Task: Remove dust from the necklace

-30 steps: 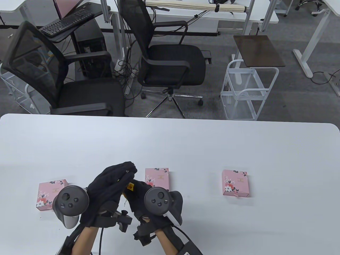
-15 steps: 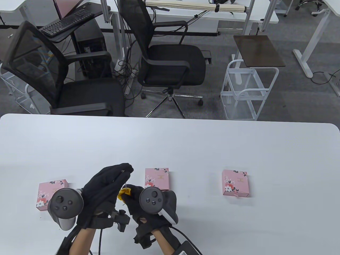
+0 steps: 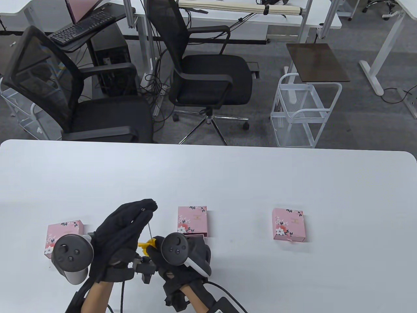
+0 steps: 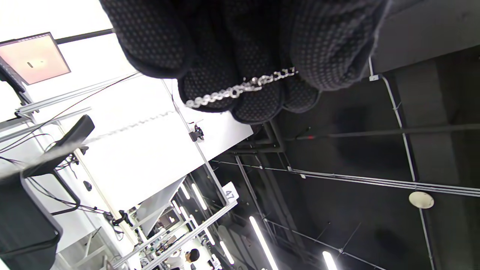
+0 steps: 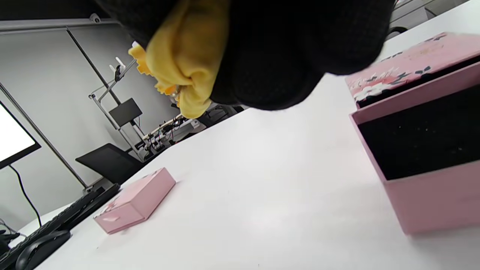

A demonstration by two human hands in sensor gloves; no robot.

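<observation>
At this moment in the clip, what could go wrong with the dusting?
1. The necklace is held only at the left hand fingertips, so a hard pull from the yellow cloth in the right hand could slip it free.
2. The thin chain looks stretched between the hands and might strain.
3. The middle pink box sits open beside the right hand and could get knocked.

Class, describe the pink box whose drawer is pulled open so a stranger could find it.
On the white table three pink boxes lie in a row. Take the middle box, beside the right hand. Only its drawer is out, showing a black lining.
</observation>
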